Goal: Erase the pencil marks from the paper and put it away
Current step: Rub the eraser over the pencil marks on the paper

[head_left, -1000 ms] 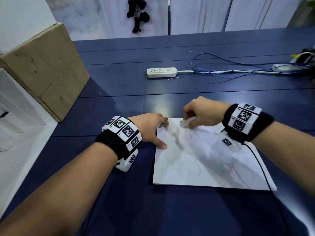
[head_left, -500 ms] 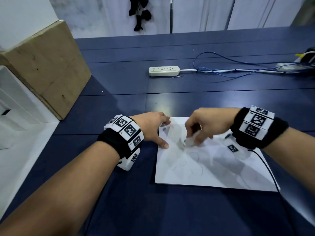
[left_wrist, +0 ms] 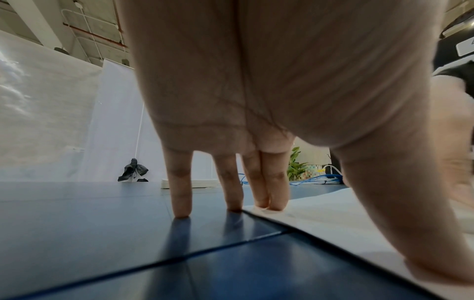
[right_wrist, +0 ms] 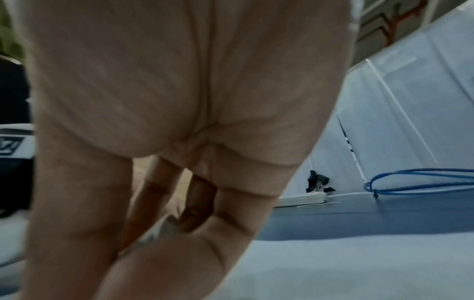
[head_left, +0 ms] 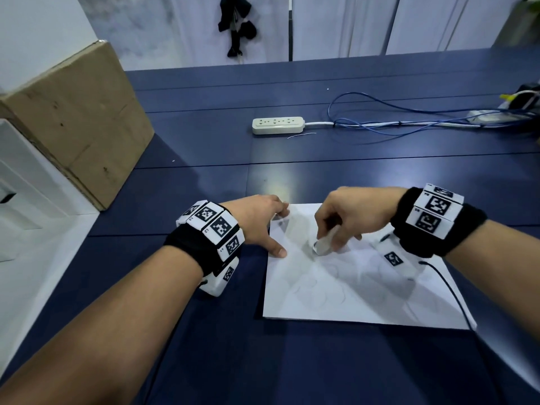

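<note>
**deskrat:** While the right hand [head_left: 347, 217] has its fingers curled round a small white eraser [head_left: 323, 245] and is pressing its tip onto the paper [head_left: 350, 287], I'd say the job is nowhere near finished. Faint round pencil loops [head_left: 321, 296] are all over the middle and near half of the sheet, and nothing has been put away.

**graphite_gus:** Agreed, early to mid erasing by my guess. The sheet lies flat on the dark blue table [head_left: 321, 182], right in front of the person. The left hand [head_left: 257, 220] isn't gripping anything. Its fingers are straight and spread; in the left wrist view two fingertips [left_wrist: 274, 203] press on the far corner of the sheet, two land on the table just beside it, and the thumb sits on the left edge.

**deskrat:** Materials-wise: thin matte white paper, one plain rectangle, no creases I can see. The tabletop is smooth and slightly glossy, with panel seams. The eraser looks like a stubby block, but it's blurred, so I can't tell its exact shape.

**graphite_gus:** Marks look light grey and thin. Where the sheet goes afterwards, no idea from this.
</note>
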Tool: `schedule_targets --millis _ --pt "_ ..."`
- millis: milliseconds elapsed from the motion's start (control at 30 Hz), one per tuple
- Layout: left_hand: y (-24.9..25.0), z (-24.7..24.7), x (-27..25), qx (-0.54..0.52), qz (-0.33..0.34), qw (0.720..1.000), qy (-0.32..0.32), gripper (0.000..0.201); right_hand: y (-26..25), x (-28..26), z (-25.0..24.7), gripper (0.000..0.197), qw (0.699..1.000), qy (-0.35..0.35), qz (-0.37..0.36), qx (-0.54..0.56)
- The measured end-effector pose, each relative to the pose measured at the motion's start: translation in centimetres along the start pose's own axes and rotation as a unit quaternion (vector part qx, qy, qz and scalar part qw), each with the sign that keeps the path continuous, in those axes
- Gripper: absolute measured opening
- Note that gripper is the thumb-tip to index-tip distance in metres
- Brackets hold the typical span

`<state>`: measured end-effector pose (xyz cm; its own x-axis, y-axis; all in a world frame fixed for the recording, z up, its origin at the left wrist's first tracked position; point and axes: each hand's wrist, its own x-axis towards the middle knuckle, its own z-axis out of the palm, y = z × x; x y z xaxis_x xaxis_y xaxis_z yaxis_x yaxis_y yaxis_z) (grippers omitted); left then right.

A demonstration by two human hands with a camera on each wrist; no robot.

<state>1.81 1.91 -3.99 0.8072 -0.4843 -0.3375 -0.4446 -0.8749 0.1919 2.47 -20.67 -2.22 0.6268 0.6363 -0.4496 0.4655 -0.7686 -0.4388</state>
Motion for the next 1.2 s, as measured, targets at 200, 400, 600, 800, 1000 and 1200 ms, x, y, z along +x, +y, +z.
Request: schedule_targets --millis 200,400,600,800,1000,1200 --pt "0.1 0.0 0.0 0.001 -0.001 1.0 0.002 0.087 0.9 1.9 -2.1 0.016 0.978 0.17 0.079 -0.096" --pt "-0.2 0.2 0.2 -0.007 -0.008 1.0 0.001 0.092 0.0 -0.8 0.2 0.016 1.0 -0.015 0.005 -0.001" --pt "0.1 0.0 0.1 -0.002 -0.007 1.0 -0.002 0.087 1.4 1.5 -2.1 0.016 0.981 0.165 0.076 -0.071" --pt "-0.1 0.1 0.2 0.002 -0.005 1.0 -0.004 0.094 -0.2 -1.0 0.1 0.018 1.0 -0.03 -0.001 -0.009" --pt "0.0 0.1 0.2 0.006 -0.001 1.0 -0.002 0.091 1.9 2.1 -2.4 0.018 0.979 0.17 0.073 -0.08" --pt "-0.2 0.1 0.2 0.003 -0.002 1.0 -0.006 0.092 0.3 -0.3 -0.4 0.015 1.0 0.002 0.005 -0.017"
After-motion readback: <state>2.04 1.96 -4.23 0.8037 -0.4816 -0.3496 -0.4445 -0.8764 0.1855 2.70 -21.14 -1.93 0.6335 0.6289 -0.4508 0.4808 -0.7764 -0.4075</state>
